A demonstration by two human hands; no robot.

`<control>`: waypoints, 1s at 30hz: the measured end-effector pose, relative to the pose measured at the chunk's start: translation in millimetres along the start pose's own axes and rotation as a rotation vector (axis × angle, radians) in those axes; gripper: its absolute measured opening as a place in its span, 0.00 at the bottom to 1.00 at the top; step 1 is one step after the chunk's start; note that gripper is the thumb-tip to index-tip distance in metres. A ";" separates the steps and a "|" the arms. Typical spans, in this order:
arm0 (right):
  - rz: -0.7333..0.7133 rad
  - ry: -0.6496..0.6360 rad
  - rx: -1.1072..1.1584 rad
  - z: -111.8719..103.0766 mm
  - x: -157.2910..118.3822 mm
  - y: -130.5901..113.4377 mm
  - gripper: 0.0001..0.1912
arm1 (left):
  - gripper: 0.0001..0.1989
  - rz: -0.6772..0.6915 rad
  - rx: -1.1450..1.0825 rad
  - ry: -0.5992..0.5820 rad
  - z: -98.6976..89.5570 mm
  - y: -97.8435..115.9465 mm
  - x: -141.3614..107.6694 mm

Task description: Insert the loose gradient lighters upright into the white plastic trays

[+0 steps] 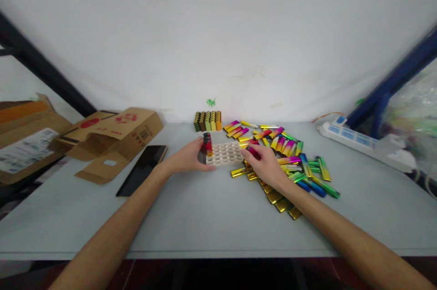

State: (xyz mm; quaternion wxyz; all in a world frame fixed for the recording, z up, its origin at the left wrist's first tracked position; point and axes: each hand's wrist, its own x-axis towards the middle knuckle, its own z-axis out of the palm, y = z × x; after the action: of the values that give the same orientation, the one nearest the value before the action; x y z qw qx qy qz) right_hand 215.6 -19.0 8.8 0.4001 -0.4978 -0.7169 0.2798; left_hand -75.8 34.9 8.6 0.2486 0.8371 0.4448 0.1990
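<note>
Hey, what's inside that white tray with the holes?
Red-and-yellow lighters stand in a row at the left end of the white tray. The tray hides their bottoms, and the left hand covers part of that end.

Glossy, metallic-looking lighters (323, 169) — matt tray (225, 162) — smooth tabletop (205, 221), cardboard box (136, 128).

Mid-frame I have a pale rectangular holed tray (227, 153), red-and-gold lighters (208, 145) standing in its left end. Behind it on the flat grey desk (205, 221) sits a block of gold-and-green lighters (207, 122). Loose multicoloured lighters (288, 148) spread right of the tray, a white plastic power strip (363, 144) at far right. Left lie a flat black phone (141, 170), then a brown cardboard box (128, 133).
</note>
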 end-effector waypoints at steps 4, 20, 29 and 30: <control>0.011 0.007 0.001 0.3 0.4 0.6 0.23 | 0.42 -0.010 0.034 -0.002 0.1 -1.4 0.3; -0.027 -0.018 0.104 1.3 0.7 3.9 0.17 | 0.45 0.011 0.001 -0.009 0.4 0.0 0.5; -0.331 -0.120 0.072 3.6 15.1 -9.3 0.16 | 0.42 0.057 -0.017 0.002 2.3 -2.3 0.7; -0.357 -0.151 0.081 6.9 17.7 -11.8 0.16 | 0.42 0.069 -0.024 0.004 2.6 -2.2 0.2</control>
State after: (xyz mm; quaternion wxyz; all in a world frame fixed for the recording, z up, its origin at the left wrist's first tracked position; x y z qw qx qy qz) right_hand 200.7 -6.5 19.9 0.4079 -0.3239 -0.8100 0.2696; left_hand -75.7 35.6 5.3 0.2506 0.8484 0.4140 0.2145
